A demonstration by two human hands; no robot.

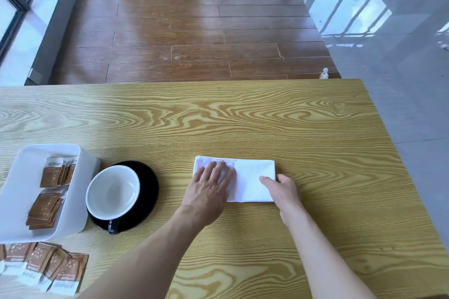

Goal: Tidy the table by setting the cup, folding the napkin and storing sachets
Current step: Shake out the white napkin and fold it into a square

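Head view: the folded napkin (245, 182) is pressed flat by the open left hand (209, 192) and pinched at its right edge by the right hand (283, 189).

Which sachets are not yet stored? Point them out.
The loose sachets fanned out flat on the table at its near left edge, just outside the white box. The other sachets already sit inside that box.

No legible text anywhere. Brown-and-white sachets in the white container (17, 192) and loose sachets on the table (243, 116) near its front-left corner carry dark print on their white ends, plus a white dot pattern, but too small/blurred to read.
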